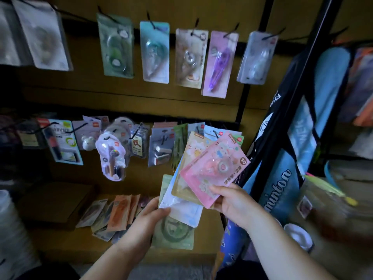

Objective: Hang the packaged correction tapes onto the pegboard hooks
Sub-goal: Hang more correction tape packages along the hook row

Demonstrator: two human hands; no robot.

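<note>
My right hand (pixel 232 201) grips the lower end of a pink packaged correction tape (pixel 214 168), with a yellow pack (pixel 191 158) fanned out behind it. Lower down, my left hand (pixel 150 217) holds a white pack (pixel 181 209) and a green pack (pixel 173 235) by their left edge. Above, the brown pegboard (pixel 80 93) carries a row of hooks, each with a pack hanging: green (pixel 117 47), teal (pixel 155 53), beige (pixel 189 57), purple (pixel 218 63) and clear white (pixel 256 57).
A lower row of hooks holds assorted stationery packs (pixel 113 154). Loose packs (pixel 113 215) lie on the shelf at lower left beside a cardboard box (pixel 54 201). A black upright post (pixel 302 81) and blue badminton racket bags (pixel 282 178) stand at the right.
</note>
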